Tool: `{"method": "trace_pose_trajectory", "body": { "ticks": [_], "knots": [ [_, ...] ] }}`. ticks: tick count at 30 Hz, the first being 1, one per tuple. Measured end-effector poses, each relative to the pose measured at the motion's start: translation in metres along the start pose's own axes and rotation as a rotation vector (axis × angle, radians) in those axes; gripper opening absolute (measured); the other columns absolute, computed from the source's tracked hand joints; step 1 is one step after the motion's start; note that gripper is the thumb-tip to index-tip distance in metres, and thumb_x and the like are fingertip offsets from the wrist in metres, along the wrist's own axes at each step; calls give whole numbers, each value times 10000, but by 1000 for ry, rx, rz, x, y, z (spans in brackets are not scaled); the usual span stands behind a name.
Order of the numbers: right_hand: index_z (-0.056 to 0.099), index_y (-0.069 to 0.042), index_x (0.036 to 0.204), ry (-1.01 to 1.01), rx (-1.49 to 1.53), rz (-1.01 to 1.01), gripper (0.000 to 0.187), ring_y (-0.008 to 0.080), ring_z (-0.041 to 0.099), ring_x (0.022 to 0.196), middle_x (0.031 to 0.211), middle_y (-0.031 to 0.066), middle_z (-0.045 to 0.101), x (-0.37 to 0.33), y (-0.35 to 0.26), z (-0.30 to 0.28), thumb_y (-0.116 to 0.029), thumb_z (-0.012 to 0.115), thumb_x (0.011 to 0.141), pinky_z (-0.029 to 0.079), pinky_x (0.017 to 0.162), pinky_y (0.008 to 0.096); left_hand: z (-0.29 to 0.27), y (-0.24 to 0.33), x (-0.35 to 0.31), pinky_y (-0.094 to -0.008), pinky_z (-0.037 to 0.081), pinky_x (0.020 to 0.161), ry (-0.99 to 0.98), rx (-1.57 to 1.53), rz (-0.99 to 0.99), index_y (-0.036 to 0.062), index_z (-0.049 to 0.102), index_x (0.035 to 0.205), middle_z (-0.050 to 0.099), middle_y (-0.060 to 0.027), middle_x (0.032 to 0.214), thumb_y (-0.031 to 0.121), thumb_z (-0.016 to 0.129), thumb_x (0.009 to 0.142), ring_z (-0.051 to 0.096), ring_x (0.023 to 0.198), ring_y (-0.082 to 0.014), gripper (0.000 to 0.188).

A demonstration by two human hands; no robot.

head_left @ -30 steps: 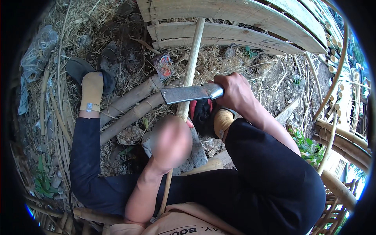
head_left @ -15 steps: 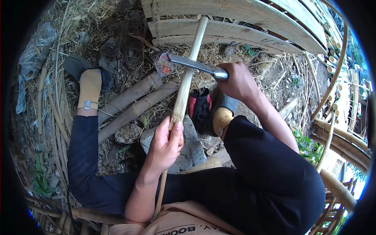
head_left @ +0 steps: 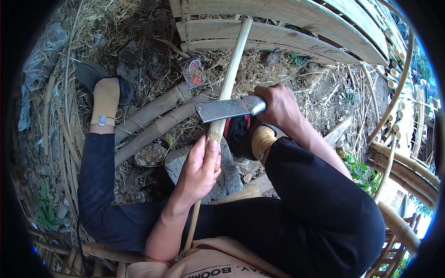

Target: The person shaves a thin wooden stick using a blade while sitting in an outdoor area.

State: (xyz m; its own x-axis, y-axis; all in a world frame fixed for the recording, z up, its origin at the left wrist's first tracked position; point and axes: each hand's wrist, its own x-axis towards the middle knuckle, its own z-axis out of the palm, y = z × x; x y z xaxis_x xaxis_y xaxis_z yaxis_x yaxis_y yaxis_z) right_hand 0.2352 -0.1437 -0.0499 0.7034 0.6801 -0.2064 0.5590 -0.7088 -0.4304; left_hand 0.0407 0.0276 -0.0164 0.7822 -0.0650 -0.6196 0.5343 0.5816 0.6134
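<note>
Here, left to right:

Ground: dry straw and earth [head_left: 69,60], littered with thin stalks and a crumpled clear plastic sheet [head_left: 44,51] at the far left.

Left foot: in a tan sock and dark sandal [head_left: 104,90], resting on the straw, the leg in dark trousers.

Bamboo poles: two thick poles [head_left: 153,123] lying side by side on the ground, slanting up to the right, just beside the left foot.

Stone: a grey stone [head_left: 229,173] on the ground between the legs, under the hands.

Left hand: the left hand [head_left: 199,169] has its grip wrapped tight around the bamboo stick, thumb up along it, just below the frayed, split spot.

Bamboo stick: a slim pale bamboo stick [head_left: 232,74] runs from the person's lap up to the planks at the top, tilted slightly to the right; the blade crosses it.

Cleaver: a broad grey cleaver [head_left: 225,110] lies across the stick just above the left hand, edge against the wood.

Right hand: the right hand [head_left: 278,106] has its grip closed fully around the cleaver's handle.

Planks: curved bamboo slats [head_left: 278,34] across the top.

Right edge: bent bamboo frames [head_left: 403,162], well apart from the hands.
</note>
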Motion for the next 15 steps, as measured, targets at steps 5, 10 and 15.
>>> {"method": "trace_pose_trajectory", "body": {
  "ticks": [5,10,15],
  "knots": [
    [750,-82,885,121,-21,12,185,385,703,701,735,190,700,4,23,-5,-132,726,708,567,720,486,6,3,0,-193,176,392,-11,43,-13,124,440,1019,332,72,657,341,393,1118,239,453,5,242],
    [710,-2,825,206,-119,57,119,431,666,678,688,249,639,9,52,-22,-107,657,800,537,649,467,-4,-11,-2,-220,335,509,-5,113,26,76,484,959,418,51,699,312,435,1110,374,575,-32,284],
    [692,5,834,80,49,55,142,429,654,650,672,231,638,-12,32,-10,-134,718,833,520,626,455,-5,-8,3,-211,267,457,-27,32,0,86,478,970,375,66,664,328,440,1107,322,522,-17,281]
  ]
}}
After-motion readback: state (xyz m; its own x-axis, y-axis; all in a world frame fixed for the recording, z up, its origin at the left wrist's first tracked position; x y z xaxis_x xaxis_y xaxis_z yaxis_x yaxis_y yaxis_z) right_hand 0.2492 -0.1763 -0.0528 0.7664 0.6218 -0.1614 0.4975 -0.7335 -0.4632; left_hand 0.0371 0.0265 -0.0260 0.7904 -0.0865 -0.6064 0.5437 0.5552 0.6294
